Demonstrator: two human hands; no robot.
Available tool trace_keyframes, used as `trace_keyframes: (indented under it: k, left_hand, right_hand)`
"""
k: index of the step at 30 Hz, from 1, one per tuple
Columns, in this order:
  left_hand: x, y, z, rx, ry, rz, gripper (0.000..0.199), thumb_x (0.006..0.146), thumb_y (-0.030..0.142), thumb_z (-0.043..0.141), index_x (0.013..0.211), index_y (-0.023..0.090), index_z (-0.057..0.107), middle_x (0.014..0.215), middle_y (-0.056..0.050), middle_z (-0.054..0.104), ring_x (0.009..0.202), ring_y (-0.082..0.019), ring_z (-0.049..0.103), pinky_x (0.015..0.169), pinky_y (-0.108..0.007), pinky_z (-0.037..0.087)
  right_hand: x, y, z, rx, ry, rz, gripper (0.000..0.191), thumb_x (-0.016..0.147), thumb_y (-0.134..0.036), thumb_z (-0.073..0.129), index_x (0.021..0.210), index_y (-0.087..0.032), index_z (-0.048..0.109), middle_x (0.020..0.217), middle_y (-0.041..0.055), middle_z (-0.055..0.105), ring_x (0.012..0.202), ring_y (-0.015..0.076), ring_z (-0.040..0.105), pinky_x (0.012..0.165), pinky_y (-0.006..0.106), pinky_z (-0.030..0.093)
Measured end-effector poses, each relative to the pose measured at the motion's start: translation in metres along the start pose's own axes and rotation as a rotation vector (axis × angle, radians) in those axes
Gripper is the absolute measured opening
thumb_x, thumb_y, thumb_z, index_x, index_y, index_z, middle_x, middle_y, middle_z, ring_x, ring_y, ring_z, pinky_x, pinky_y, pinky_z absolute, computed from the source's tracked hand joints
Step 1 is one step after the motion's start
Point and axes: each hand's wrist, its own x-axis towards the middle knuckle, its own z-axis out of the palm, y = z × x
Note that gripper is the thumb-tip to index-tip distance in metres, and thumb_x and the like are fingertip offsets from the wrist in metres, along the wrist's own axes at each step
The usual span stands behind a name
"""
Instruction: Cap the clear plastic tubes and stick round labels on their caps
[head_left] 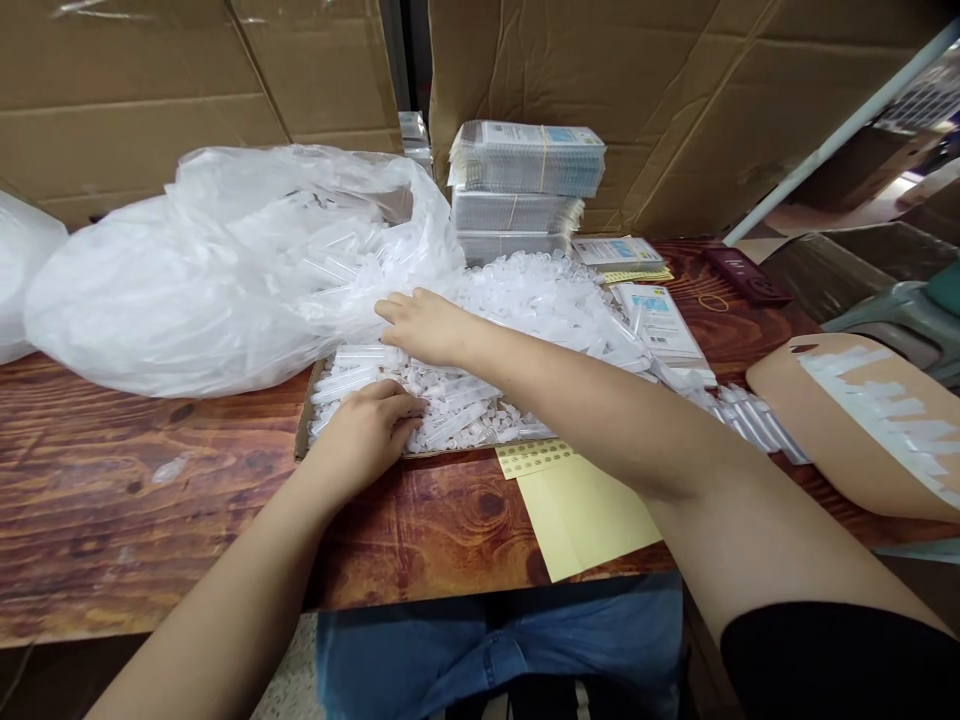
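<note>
My left hand point(369, 428) rests at the near left edge of a shallow cardboard tray point(301, 425). Its fingers are bent, with a gap to the thumb, and the tips touch small clear plastic tubes and white caps point(454, 412). Farther in, my right hand point(426, 325) lies palm down with its fingers spread, at the mouth of a big translucent plastic bag point(187, 270). More clear tubes show inside that bag. A heap of clear plastic pieces point(525, 285) fills the far part of the tray, partly hidden by my right forearm.
Banded stacks of printed cards point(525, 160) stand behind the tray. Yellow sticker sheets point(585, 515) lie at the table's front edge. On the right are several filled tubes point(757, 420), a tan board with white strips point(847, 430), a rubber band point(712, 302) and a dark red device point(746, 275).
</note>
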Motion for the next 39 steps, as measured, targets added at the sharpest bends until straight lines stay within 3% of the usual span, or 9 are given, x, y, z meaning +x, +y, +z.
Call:
trace_keyframes:
  k: [5, 9, 13, 17, 21, 24, 28, 32, 39]
  left_hand:
    - [0.002, 0.006, -0.003, 0.0, -0.032, -0.037, 0.026, 0.092, 0.022, 0.051, 0.097, 0.015, 0.075, 0.099, -0.009, 0.071, 0.092, -0.026, 0.068, 0.087, -0.041, 0.053]
    - [0.002, 0.009, -0.006, 0.023, -0.037, -0.058, 0.024, 0.092, 0.022, 0.051, 0.094, 0.014, 0.073, 0.095, -0.009, 0.071, 0.089, -0.026, 0.067, 0.085, -0.041, 0.052]
    - [0.002, 0.007, -0.008, 0.026, -0.031, -0.04, 0.023, 0.092, 0.023, 0.05, 0.092, 0.014, 0.072, 0.093, -0.009, 0.07, 0.088, -0.026, 0.067, 0.083, -0.041, 0.052]
    - [0.001, 0.005, -0.008, -0.018, -0.023, 0.016, 0.023, 0.09, 0.024, 0.051, 0.099, 0.015, 0.07, 0.1, -0.009, 0.069, 0.094, -0.026, 0.066, 0.086, -0.04, 0.052]
    - [0.002, 0.004, -0.005, -0.06, -0.003, 0.062, 0.029, 0.093, 0.029, 0.048, 0.106, 0.017, 0.072, 0.103, -0.009, 0.07, 0.096, -0.024, 0.066, 0.089, -0.038, 0.053]
    - [0.004, 0.005, -0.003, -0.064, 0.007, 0.057, 0.032, 0.094, 0.032, 0.047, 0.107, 0.019, 0.073, 0.103, -0.009, 0.071, 0.093, -0.023, 0.067, 0.089, -0.037, 0.053]
    - [0.005, 0.01, -0.002, -0.009, -0.003, -0.002, 0.033, 0.093, 0.033, 0.047, 0.103, 0.016, 0.073, 0.098, -0.01, 0.071, 0.089, -0.025, 0.067, 0.084, -0.038, 0.053]
    - [0.004, 0.01, -0.007, -0.014, 0.037, -0.088, 0.032, 0.09, 0.033, 0.049, 0.109, 0.016, 0.069, 0.093, -0.008, 0.071, 0.082, -0.023, 0.067, 0.078, -0.036, 0.053]
    - [-0.001, 0.018, -0.016, -0.259, 0.337, -0.102, 0.027, 0.084, 0.036, 0.07, 0.106, 0.021, 0.068, 0.088, -0.003, 0.072, 0.082, -0.019, 0.068, 0.078, -0.032, 0.053]
  right_hand:
    - [-0.026, 0.007, -0.017, 0.032, 0.093, 0.067, 0.027, 0.096, -0.006, 0.042, 0.111, -0.011, 0.063, 0.119, 0.0148, 0.064, 0.118, 0.0279, 0.054, 0.095, 0.042, 0.038]
    - [-0.074, 0.009, -0.026, 0.212, 0.154, 0.118, 0.024, 0.102, -0.023, 0.045, 0.118, -0.013, 0.06, 0.111, 0.0124, 0.067, 0.1, 0.0249, 0.061, 0.087, 0.039, 0.042]
    - [-0.127, 0.003, -0.016, 0.294, 0.312, 0.067, 0.029, 0.104, -0.029, 0.039, 0.114, -0.014, 0.061, 0.099, 0.011, 0.067, 0.088, 0.0218, 0.059, 0.076, 0.035, 0.046]
    - [-0.159, -0.004, 0.004, 0.315, 0.435, 0.056, 0.025, 0.103, -0.026, 0.042, 0.112, -0.013, 0.062, 0.092, 0.0098, 0.066, 0.083, 0.0202, 0.058, 0.073, 0.033, 0.05]
    - [-0.167, -0.009, 0.019, 0.37, 0.517, 0.072, 0.024, 0.103, -0.027, 0.044, 0.112, -0.014, 0.063, 0.091, 0.0096, 0.067, 0.082, 0.0202, 0.059, 0.072, 0.034, 0.052]
    - [-0.165, -0.013, 0.022, 0.355, 0.495, 0.086, 0.027, 0.103, -0.027, 0.043, 0.11, -0.014, 0.065, 0.091, 0.0096, 0.067, 0.083, 0.021, 0.061, 0.073, 0.036, 0.052]
    - [-0.163, -0.019, 0.021, 0.316, 0.464, 0.113, 0.028, 0.103, -0.024, 0.042, 0.11, -0.013, 0.067, 0.09, 0.0102, 0.068, 0.083, 0.0215, 0.061, 0.074, 0.036, 0.05]
    - [-0.162, -0.023, 0.023, 0.289, 0.531, 0.14, 0.027, 0.102, -0.024, 0.044, 0.111, -0.012, 0.067, 0.09, 0.0105, 0.068, 0.081, 0.0209, 0.06, 0.072, 0.035, 0.048]
    - [-0.157, -0.032, 0.022, 0.453, 0.593, 0.138, 0.028, 0.103, -0.029, 0.044, 0.112, -0.013, 0.065, 0.091, 0.0105, 0.068, 0.084, 0.0201, 0.061, 0.076, 0.035, 0.051]
